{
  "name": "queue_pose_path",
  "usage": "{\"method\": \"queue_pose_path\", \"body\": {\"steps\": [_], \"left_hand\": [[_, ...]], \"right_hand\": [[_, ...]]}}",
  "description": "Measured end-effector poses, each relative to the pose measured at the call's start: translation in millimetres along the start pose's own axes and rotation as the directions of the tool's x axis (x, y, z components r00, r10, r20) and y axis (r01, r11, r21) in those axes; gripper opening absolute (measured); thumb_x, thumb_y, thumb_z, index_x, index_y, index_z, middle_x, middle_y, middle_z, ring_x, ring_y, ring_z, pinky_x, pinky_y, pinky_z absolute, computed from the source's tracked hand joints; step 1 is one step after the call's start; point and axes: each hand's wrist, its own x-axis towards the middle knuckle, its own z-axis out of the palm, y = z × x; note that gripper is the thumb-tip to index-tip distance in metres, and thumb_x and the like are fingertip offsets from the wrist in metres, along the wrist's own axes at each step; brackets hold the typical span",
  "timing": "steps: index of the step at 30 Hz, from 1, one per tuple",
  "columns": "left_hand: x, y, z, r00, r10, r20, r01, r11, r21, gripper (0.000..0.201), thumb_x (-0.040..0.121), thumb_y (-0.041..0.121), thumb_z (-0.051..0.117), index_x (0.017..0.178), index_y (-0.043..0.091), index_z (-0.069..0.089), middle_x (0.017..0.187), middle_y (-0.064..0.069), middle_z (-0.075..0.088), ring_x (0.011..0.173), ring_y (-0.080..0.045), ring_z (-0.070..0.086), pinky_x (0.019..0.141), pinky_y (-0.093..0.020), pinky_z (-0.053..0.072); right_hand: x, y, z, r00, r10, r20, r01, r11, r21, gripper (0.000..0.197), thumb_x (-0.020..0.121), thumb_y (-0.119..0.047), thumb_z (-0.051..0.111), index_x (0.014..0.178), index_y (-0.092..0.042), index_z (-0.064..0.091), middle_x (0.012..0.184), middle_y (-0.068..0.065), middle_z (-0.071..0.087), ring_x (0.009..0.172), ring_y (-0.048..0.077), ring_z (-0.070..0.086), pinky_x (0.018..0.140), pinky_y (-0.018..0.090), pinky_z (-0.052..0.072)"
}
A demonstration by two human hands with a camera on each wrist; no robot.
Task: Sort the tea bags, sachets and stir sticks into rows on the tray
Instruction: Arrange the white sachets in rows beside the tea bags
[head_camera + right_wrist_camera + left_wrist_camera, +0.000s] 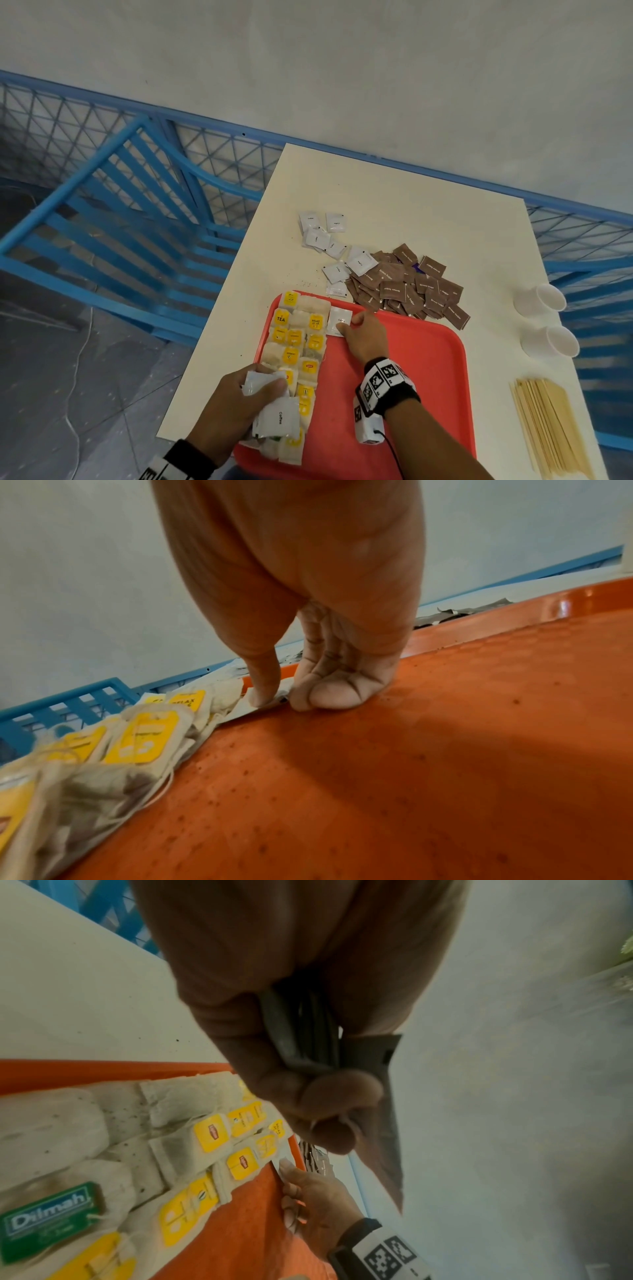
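Note:
A red tray (421, 377) lies at the table's near edge, with tea bags (298, 346) in rows along its left side. Just right of the top of those rows, my right hand (363, 334) pinches the near edge of one white coffee sachet (337, 317) lying flat on the tray. In the right wrist view its thumb tip (260, 691) presses the sachet's corner (246, 708), the other fingers curled beside it. My left hand (233, 404) grips a bundle of white coffee sachets (277, 414) over the near tea bags. Wooden stir sticks (548, 428) lie at the table's right.
Beyond the tray, loose white sachets (322, 240) and a heap of brown sugar sachets (404, 284) lie on the white table (394, 205). Two paper cups (544, 298) lie on their sides at the right edge. A blue chair (137, 212) stands to the left.

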Motion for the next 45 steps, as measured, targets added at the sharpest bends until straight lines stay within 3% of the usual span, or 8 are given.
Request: {"method": "queue_pose_path", "body": {"steps": [7,11,15,17,24,35,41,45], "left_hand": [[3,1,5,1.000,-0.021,0.008,0.022,0.996,-0.081,0.043,0.073,0.033,0.087,0.095,0.003,0.066,0.084,-0.018,0.073,0.077,-0.029,0.072,0.069,-0.040,0.057],[6,11,13,1.000,0.019,0.019,-0.017,0.993,-0.114,0.043,0.073,0.033,0.083,0.094,0.001,0.064,0.081,-0.015,0.071,0.074,-0.027,0.070,0.063,-0.037,0.055],[10,21,29,0.997,0.071,0.018,-0.067,0.986,-0.155,0.046,0.073,0.037,0.082,0.092,0.000,0.063,0.078,-0.016,0.067,0.069,-0.026,0.067,0.052,-0.031,0.051],[13,22,39,0.995,0.103,0.005,-0.100,0.979,-0.177,0.051,0.070,0.045,0.086,0.091,0.003,0.065,0.079,-0.023,0.065,0.066,-0.029,0.063,0.054,-0.034,0.051],[11,27,52,0.981,0.020,0.194,0.011,0.988,-0.156,0.050,0.069,0.032,0.090,0.105,0.009,0.063,0.083,-0.026,0.067,0.069,-0.036,0.060,0.045,-0.026,0.047],[2,24,56,0.979,0.033,0.202,-0.004,0.990,-0.142,0.039,0.075,0.010,0.082,0.104,0.002,0.058,0.076,-0.020,0.069,0.058,-0.028,0.065,0.040,-0.025,0.047],[5,16,57,0.987,0.031,0.157,-0.002,0.983,-0.184,0.038,0.075,0.013,0.083,0.104,0.002,0.060,0.079,-0.023,0.069,0.061,-0.030,0.065,0.040,-0.026,0.047],[8,12,58,0.989,0.028,0.146,-0.003,0.985,-0.170,0.039,0.075,0.015,0.083,0.104,0.003,0.060,0.080,-0.023,0.070,0.061,-0.031,0.066,0.042,-0.026,0.048]], "right_hand": [[-6,3,-6,1.000,0.022,-0.016,-0.020,0.993,0.120,0.022,0.088,-0.030,0.068,0.090,-0.010,0.059,0.083,-0.002,0.063,0.083,0.018,0.058,0.066,0.029,0.038],[-41,-11,-34,0.988,-0.143,0.050,0.131,0.972,0.194,0.021,0.091,-0.035,0.068,0.084,-0.015,0.064,0.074,-0.003,0.064,0.071,0.011,0.056,0.062,0.024,0.043],[-108,-38,-68,0.826,-0.301,0.477,0.159,0.936,0.315,0.038,0.080,-0.055,0.071,0.078,-0.018,0.070,0.068,-0.003,0.068,0.058,0.007,0.056,0.057,0.022,0.044],[-130,-40,-76,0.768,-0.318,0.556,0.171,0.938,0.301,0.033,0.074,-0.052,0.078,0.076,-0.019,0.071,0.069,-0.003,0.068,0.059,0.006,0.055,0.056,0.020,0.042],[-131,-18,-96,0.897,-0.196,0.397,-0.027,0.870,0.492,0.023,0.082,-0.023,0.078,0.087,-0.001,0.074,0.069,0.007,0.065,0.052,0.006,0.050,0.051,0.017,0.039],[-117,-7,-103,0.918,-0.115,0.379,-0.141,0.799,0.584,0.027,0.081,-0.040,0.073,0.064,-0.019,0.067,0.063,0.003,0.061,0.050,0.009,0.049,0.050,0.019,0.040],[-125,-3,-100,0.881,-0.195,0.430,-0.072,0.845,0.530,0.020,0.085,-0.033,0.074,0.079,-0.014,0.072,0.065,-0.005,0.066,0.055,0.006,0.052,0.052,0.018,0.040],[-119,1,-95,0.926,-0.155,0.344,-0.070,0.826,0.559,0.028,0.085,-0.027,0.075,0.086,0.000,0.071,0.065,-0.002,0.065,0.053,0.006,0.049,0.050,0.016,0.038]]}}
